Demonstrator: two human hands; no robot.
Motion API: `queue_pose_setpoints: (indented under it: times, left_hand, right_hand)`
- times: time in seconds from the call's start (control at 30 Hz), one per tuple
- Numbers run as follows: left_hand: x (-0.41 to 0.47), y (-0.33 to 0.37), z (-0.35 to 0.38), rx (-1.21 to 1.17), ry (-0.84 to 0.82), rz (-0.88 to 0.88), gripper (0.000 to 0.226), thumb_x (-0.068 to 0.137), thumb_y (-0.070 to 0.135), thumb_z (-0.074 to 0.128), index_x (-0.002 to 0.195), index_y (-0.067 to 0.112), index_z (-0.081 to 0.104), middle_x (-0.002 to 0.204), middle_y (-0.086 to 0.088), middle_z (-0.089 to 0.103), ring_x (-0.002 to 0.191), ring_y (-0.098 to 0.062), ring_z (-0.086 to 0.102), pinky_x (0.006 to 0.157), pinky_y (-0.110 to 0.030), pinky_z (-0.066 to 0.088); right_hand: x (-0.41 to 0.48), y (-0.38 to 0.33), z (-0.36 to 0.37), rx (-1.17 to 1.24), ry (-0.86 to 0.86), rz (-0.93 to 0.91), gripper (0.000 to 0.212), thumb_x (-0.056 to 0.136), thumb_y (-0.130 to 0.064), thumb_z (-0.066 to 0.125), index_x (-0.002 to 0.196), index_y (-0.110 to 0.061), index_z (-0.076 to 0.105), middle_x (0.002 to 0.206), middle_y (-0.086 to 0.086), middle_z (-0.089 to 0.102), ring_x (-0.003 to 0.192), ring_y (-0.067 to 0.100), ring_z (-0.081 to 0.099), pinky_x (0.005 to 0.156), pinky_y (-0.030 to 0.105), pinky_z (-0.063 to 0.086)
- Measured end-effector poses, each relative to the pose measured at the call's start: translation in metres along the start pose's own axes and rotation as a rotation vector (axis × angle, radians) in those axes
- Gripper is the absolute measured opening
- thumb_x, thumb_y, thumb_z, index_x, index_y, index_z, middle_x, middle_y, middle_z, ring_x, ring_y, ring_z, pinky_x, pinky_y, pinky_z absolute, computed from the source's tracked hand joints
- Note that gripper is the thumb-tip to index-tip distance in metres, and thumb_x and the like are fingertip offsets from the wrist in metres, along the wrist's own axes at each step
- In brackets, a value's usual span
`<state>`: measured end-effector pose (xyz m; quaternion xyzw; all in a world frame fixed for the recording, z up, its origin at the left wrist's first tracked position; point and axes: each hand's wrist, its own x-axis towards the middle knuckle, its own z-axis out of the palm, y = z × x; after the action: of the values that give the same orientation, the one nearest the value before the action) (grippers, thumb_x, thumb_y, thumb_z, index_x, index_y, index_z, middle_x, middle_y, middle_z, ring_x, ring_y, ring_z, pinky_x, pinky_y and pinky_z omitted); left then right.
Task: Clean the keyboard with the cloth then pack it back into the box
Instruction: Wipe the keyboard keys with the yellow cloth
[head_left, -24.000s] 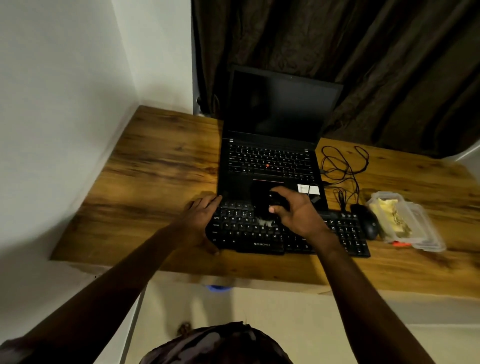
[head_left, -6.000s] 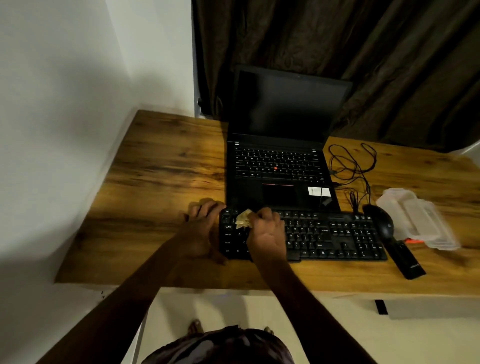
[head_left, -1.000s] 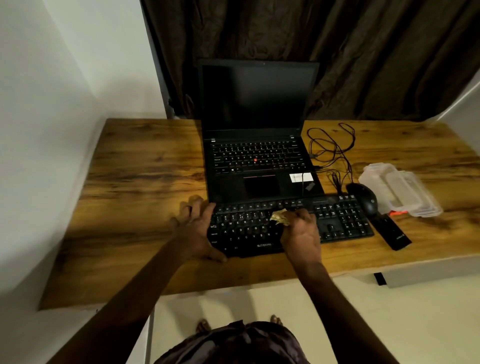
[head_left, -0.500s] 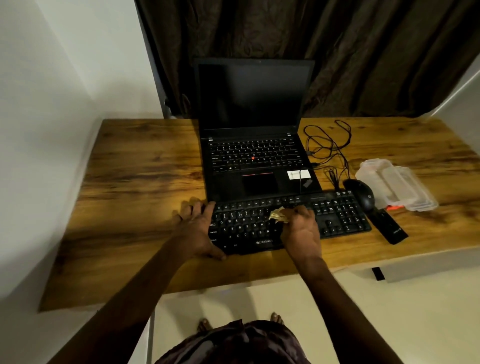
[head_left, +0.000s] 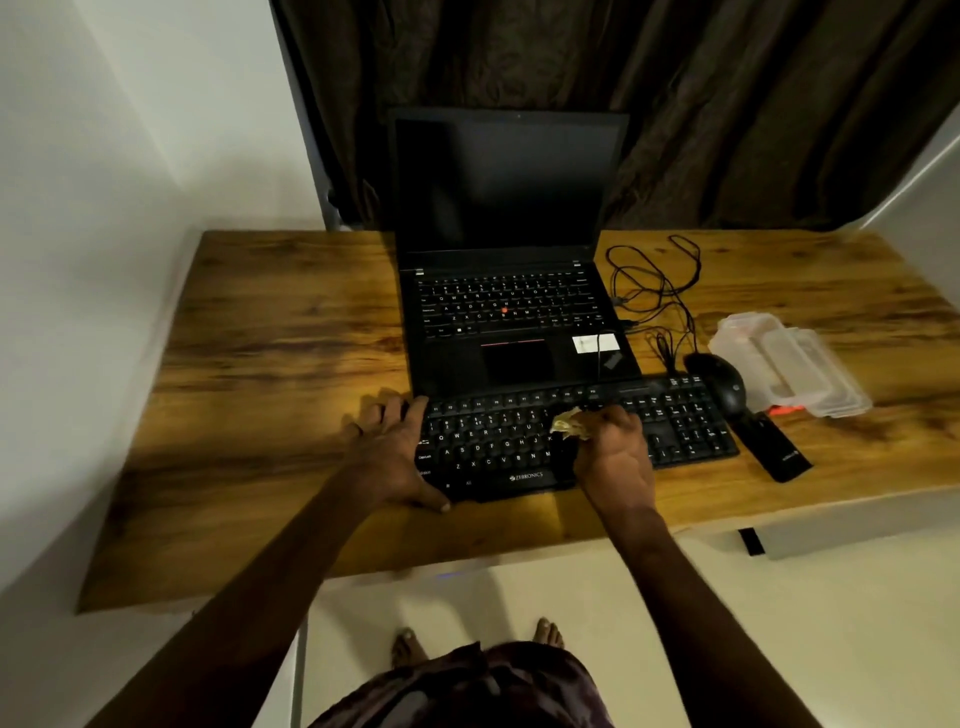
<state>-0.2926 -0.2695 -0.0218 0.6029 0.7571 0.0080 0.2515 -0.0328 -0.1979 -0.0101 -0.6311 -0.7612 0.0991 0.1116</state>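
Observation:
A black external keyboard (head_left: 680, 423) lies on the wooden desk (head_left: 270, 364), in front of an open laptop. My left hand (head_left: 392, 449) grips the keyboard's left end, thumb at its front edge. My right hand (head_left: 615, 457) rests over the middle keys, closed on a small crumpled yellowish cloth (head_left: 567, 422) that presses on the keys. No keyboard box shows in view.
The open black laptop (head_left: 511, 291) touches the keyboard's back edge. To the right lie a black mouse (head_left: 719, 384) with tangled cable (head_left: 657, 280), a slim black device (head_left: 776, 449), and a clear plastic container (head_left: 789, 364). A white wall stands left, dark curtains behind.
Over the last second the right hand and cloth stayed over the middle keys with only slight shifts. Six seconds ago the cloth was at the keyboard's left part. The left hand has held still.

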Motion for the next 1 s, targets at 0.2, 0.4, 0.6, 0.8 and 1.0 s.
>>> queue_pose_setpoints:
  times: [0.2,0.4,0.6,0.8,1.0]
  left_hand:
    - [0.002,0.001,0.002,0.018,0.007,-0.011,0.145,0.041,0.066,0.087,0.155,0.03,0.004,0.151,0.001,0.016,0.141,-0.029,0.013,0.115,-0.057,0.018]
    - [0.0,0.002,0.002,0.002,0.002,-0.035,0.146,0.04,0.062,0.09,0.155,0.033,0.004,0.154,0.003,0.014,0.14,-0.027,0.016,0.111,-0.052,0.025]
    - [-0.001,0.004,-0.003,0.027,-0.007,-0.029,0.146,0.041,0.063,0.09,0.155,0.029,0.006,0.155,0.002,0.016,0.139,-0.028,0.019,0.108,-0.055,0.029]
    - [-0.002,0.007,-0.003,0.026,-0.002,-0.035,0.146,0.039,0.064,0.09,0.155,0.03,0.008,0.154,0.003,0.017,0.138,-0.029,0.02,0.105,-0.056,0.03]
    - [-0.007,0.006,-0.002,0.034,-0.001,-0.047,0.144,0.042,0.065,0.089,0.155,0.033,0.006,0.156,0.004,0.014,0.141,-0.029,0.017,0.106,-0.059,0.028]
  right_hand:
    - [0.0,0.0,-0.002,-0.037,0.006,-0.017,0.042,0.084,0.0,0.058,0.119,-0.02,0.068,0.124,0.012,0.056,0.109,0.03,0.049,0.09,0.042,0.051]
    - [0.005,-0.007,-0.005,-0.113,-0.142,-0.106,0.041,0.088,-0.017,0.063,0.127,-0.027,0.059,0.134,0.005,0.048,0.121,0.024,0.042,0.101,0.037,0.044]
    - [0.0,0.032,-0.013,0.024,0.015,0.066,0.037,0.089,-0.004,0.055,0.124,-0.015,0.062,0.133,0.015,0.051,0.118,0.032,0.045,0.097,0.04,0.046]
    - [-0.003,0.012,-0.005,-0.038,-0.199,0.019,0.043,0.094,-0.016,0.055,0.135,-0.027,0.05,0.142,0.008,0.036,0.126,0.025,0.036,0.11,0.038,0.039]
    - [0.0,0.024,-0.007,-0.05,-0.213,0.008,0.042,0.094,-0.016,0.055,0.135,-0.024,0.051,0.142,0.008,0.037,0.125,0.024,0.037,0.111,0.037,0.037]
